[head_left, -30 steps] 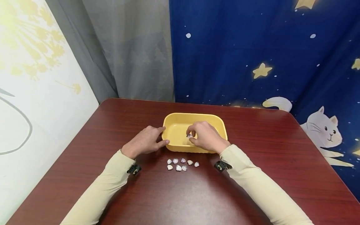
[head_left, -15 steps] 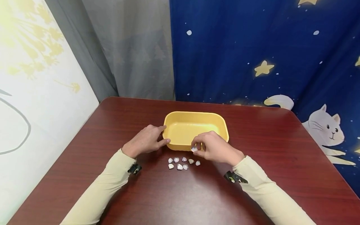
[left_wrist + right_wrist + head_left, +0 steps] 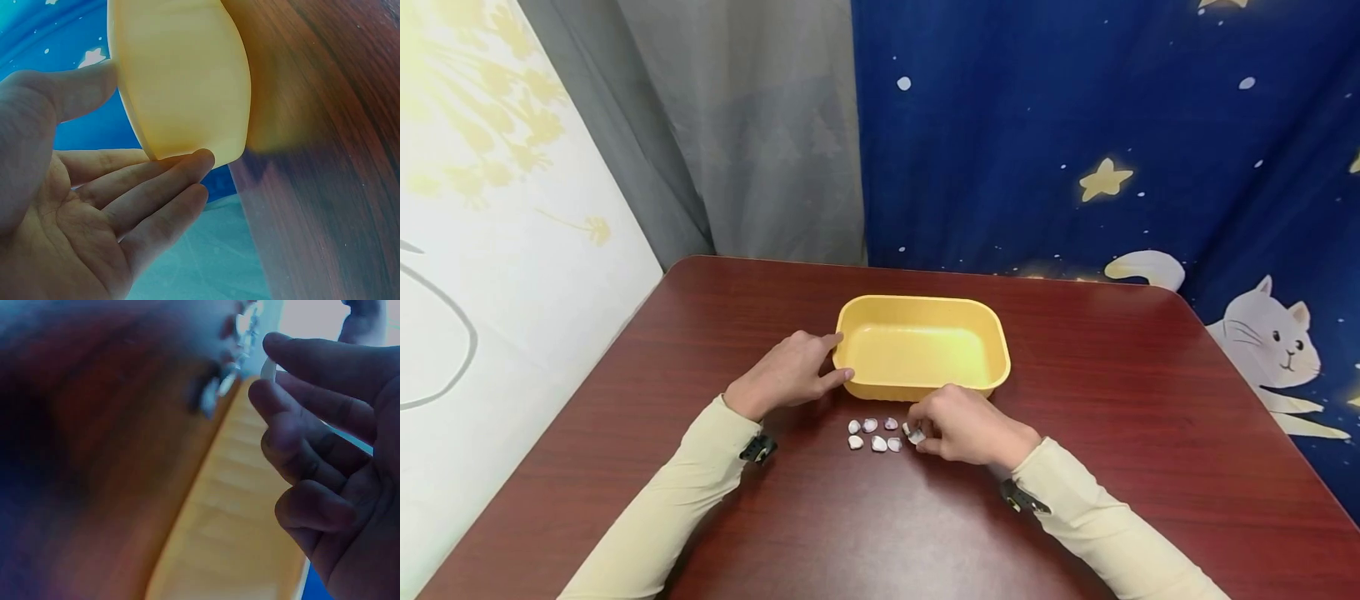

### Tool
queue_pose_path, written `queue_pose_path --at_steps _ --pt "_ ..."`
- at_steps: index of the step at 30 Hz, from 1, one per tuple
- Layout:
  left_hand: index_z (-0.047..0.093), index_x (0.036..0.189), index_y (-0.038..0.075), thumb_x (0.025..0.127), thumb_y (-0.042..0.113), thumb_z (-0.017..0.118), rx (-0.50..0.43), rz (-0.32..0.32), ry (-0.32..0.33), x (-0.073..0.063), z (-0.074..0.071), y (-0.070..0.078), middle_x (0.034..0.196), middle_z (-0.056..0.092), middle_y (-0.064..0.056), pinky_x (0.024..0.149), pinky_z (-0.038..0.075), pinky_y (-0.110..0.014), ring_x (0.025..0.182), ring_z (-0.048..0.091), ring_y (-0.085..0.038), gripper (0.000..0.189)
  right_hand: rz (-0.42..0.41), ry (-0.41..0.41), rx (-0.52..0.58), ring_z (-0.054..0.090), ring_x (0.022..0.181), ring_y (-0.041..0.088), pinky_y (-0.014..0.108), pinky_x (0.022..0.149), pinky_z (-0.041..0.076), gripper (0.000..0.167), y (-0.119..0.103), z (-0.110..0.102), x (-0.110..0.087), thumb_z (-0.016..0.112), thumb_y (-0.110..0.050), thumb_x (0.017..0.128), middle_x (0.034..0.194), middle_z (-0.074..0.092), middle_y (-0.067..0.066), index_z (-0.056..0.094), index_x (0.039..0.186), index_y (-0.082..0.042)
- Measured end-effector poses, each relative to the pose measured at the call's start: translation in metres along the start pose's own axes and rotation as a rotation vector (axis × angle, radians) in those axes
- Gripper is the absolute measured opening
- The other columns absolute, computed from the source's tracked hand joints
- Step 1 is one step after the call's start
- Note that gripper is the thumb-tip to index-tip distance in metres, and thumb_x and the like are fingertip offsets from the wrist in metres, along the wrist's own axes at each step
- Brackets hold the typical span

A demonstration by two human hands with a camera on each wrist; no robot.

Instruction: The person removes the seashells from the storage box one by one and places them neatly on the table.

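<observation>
A yellow plastic basin point(image 3: 880, 391) sits on the table. My left hand point(image 3: 787, 377) touches its left end, thumb and index finger apart at the rim; in the left wrist view, fairly straight fingers point(image 3: 164, 194) lie against the basin wall. My right hand point(image 3: 970, 427) is in front of the basin, pinching a small whitish seashell point(image 3: 916, 436) between thumb and fingers. The right wrist view shows this shell edge-on, pale and thin. Several small white and purplish seashells point(image 3: 870, 426) lie in two rows left of the right hand, one close beside the held shell.
The dark red-brown wooden table point(image 3: 865, 525) has rounded far corners. Behind it hang a grey curtain point(image 3: 775, 150) and a blue curtain point(image 3: 985, 150) with stars and a cat. A white patterned panel point(image 3: 512, 275) stands at the left.
My right hand has moved from over the basin's inside, past its front rim, down toward the right end of the shell rows, a shell in its fingers. The left hand has stayed at the basin.
</observation>
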State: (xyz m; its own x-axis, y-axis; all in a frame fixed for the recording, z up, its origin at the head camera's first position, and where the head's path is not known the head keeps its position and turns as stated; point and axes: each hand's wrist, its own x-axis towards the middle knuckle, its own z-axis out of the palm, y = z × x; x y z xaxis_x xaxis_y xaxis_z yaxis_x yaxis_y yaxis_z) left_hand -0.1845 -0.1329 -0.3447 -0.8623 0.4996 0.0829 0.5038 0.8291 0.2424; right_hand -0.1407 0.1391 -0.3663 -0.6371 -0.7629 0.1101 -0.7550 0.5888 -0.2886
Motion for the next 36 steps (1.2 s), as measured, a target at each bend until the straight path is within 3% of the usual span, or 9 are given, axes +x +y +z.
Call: queue_pose_path --at_steps 15,25,36 --pt "0.057 0.137 -0.004 0.092 0.039 0.071 -0.010 -0.028 -0.019 -0.002 -0.002 0.001 0.092 0.074 -0.016 0.072 0.054 -0.032 0.073 0.061 -0.017 0.064 -0.026 -0.008 -0.052 0.044 0.056 -0.004 0.018 0.056 0.043 0.009 -0.004 0.015 0.000 0.080 -0.016 0.079 0.059 0.055 -0.015 0.076 0.085 -0.021" --pt "0.057 0.137 -0.005 0.092 0.038 0.072 -0.020 -0.036 -0.022 -0.002 -0.001 -0.001 0.072 0.065 -0.006 0.063 0.047 -0.027 0.067 0.056 -0.016 0.065 -0.023 -0.025 -0.048 0.044 0.058 -0.004 0.017 0.058 0.043 0.010 -0.005 0.018 0.000 0.080 -0.017 0.081 0.066 0.060 -0.015 0.078 0.090 -0.021" --pt "0.061 0.134 0.000 0.089 0.040 0.075 -0.054 -0.071 0.010 -0.007 0.000 -0.003 0.088 0.072 -0.008 0.072 0.053 -0.033 0.073 0.059 -0.017 0.061 -0.019 -0.006 -0.020 0.041 0.056 -0.006 0.015 0.055 0.036 0.012 -0.004 0.019 0.000 0.082 -0.016 0.080 0.060 0.051 -0.017 0.076 0.089 -0.024"
